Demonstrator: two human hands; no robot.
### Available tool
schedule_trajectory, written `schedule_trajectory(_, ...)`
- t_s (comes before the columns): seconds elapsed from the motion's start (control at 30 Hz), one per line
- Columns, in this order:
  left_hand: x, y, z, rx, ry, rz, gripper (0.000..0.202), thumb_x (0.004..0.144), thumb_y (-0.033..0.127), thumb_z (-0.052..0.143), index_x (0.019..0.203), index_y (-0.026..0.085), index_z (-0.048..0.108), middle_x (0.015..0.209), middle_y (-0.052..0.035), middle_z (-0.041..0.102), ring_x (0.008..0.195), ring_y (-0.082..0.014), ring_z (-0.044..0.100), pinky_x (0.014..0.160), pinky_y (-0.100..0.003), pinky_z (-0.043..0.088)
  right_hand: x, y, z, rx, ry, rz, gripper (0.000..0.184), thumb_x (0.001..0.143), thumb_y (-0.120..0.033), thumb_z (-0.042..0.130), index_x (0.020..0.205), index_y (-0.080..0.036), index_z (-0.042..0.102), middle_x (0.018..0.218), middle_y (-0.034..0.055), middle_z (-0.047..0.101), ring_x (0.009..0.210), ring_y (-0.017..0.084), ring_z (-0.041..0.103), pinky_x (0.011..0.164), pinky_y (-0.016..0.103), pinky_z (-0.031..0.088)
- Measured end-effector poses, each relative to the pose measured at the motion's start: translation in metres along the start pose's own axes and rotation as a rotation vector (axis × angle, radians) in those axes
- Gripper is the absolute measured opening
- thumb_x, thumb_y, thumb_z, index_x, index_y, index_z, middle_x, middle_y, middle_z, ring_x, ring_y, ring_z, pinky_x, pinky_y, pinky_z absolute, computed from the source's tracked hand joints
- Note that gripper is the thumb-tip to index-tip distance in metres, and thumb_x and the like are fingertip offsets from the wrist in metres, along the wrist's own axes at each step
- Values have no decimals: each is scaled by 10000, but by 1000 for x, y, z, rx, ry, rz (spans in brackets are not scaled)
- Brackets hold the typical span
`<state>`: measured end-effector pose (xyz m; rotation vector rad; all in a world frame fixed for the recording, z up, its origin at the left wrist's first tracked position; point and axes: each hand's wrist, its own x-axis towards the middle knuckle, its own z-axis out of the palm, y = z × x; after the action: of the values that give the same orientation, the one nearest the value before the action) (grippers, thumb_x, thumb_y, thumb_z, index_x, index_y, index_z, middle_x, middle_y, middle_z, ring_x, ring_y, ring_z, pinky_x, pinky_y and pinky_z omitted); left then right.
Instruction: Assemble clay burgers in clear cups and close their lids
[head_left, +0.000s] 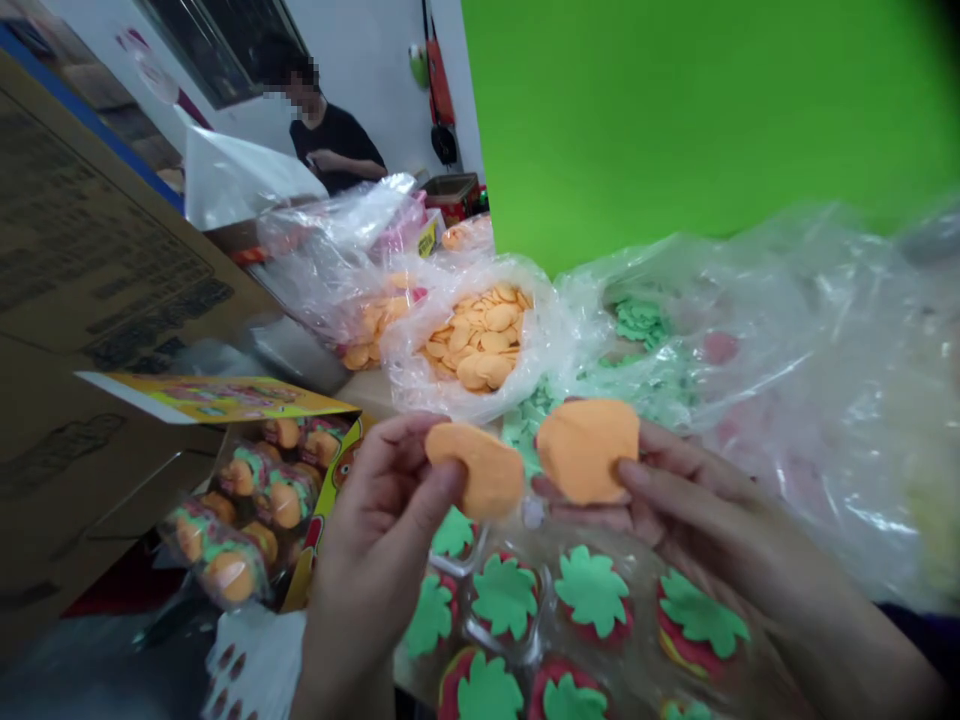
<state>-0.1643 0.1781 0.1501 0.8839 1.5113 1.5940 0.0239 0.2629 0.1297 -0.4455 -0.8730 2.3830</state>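
Observation:
My left hand (390, 510) pinches a thin orange piece (487, 475), rounded and flat, between thumb and fingers. A second flat orange piece (589, 450) is gripped at its right edge by my right hand (697, 500). The two pieces are held side by side with a small gap. Beneath my hands lies a clear plastic tray (547, 560) whose compartments hold stacks topped with green leaf-shaped pieces (504, 597), with red and yellow layers showing under some. Just beyond my hands, an open plastic bag (405, 375) holds many similar orange pieces (480, 340).
At left stands an open yellow box (330, 500) of wrapped burger-shaped items (285, 500), near a large cardboard carton (90, 300). Clear bags of green pieces (641, 320) lie at right before a green panel (712, 120). Another person (337, 145) is in the background.

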Motion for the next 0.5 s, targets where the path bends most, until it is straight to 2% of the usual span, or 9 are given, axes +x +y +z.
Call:
schedule_trajectory(0.07, -5, -17, -13, 91, -98, -112, 193, 793, 271, 605, 983, 271, 571, 805, 42, 612, 704, -72, 572, 606, -127, 451, -4, 4, -10, -43, 101, -3, 240, 869, -160, 515, 1056, -269, 619, 1083, 19, 645, 972, 162, 630, 874, 322, 511)
schedule_trajectory(0.17, -22, -59, -26, 361, -431, -320, 166, 806, 249, 566, 970, 235, 591, 822, 12, 630, 737, -116, 580, 632, -190, 458, -13, 13, -24, -75, 218, 56, 219, 853, -194, 546, 1046, -266, 620, 1048, 24, 652, 947, 170, 639, 825, 303, 537)
schedule_trajectory(0.2, -28, -74, -27, 469, -517, -321, 166, 810, 228, 549, 968, 235, 597, 854, 3, 639, 778, -139, 584, 675, -225, 462, -16, 17, -26, -86, 249, 75, 236, 844, -212, 561, 1069, -264, 609, 1039, 31, 654, 949, 178, 639, 807, 300, 544)
schedule_trajectory(0.23, -34, -89, -27, 593, -549, -271, 169, 815, 206, 527, 960, 237, 608, 892, -8, 644, 832, -163, 581, 735, -268, 458, -18, 21, -28, -100, 276, 86, 280, 834, -233, 576, 1111, -263, 587, 1041, 39, 653, 957, 188, 635, 790, 298, 550)
schedule_trajectory(0.3, -43, -112, -25, 834, -481, -125, 192, 809, 170, 501, 936, 228, 633, 939, -44, 637, 916, -219, 556, 818, -361, 431, -22, 27, -28, -129, 306, 96, 406, 818, -271, 594, 1215, -273, 510, 1068, 52, 650, 977, 204, 628, 767, 302, 555)
schedule_trajectory(0.37, -45, -119, -21, 956, -368, -18, 219, 805, 170, 496, 971, 207, 634, 1008, -90, 606, 990, -264, 520, 872, -434, 397, -24, 32, -24, -138, 292, 102, 494, 816, -282, 595, 1282, -308, 433, 1096, 44, 646, 979, 202, 628, 773, 315, 549)
schedule_trajectory(0.43, -45, -108, -15, 879, -303, 27, 249, 832, 195, 480, 1053, 207, 595, 1089, -101, 565, 1056, -257, 493, 914, -428, 384, -25, 34, -20, -139, 236, 93, 502, 825, -268, 588, 1289, -349, 415, 1094, 16, 651, 962, 175, 634, 800, 310, 537)
schedule_trajectory(0.5, -44, -86, -9, 687, -265, 61, 267, 882, 226, 426, 1120, 251, 542, 1143, -64, 537, 1094, -201, 482, 916, -341, 408, -28, 35, -14, -201, 178, 71, 486, 827, -248, 590, 1266, -387, 436, 1023, -20, 676, 906, 133, 649, 790, 259, 536)
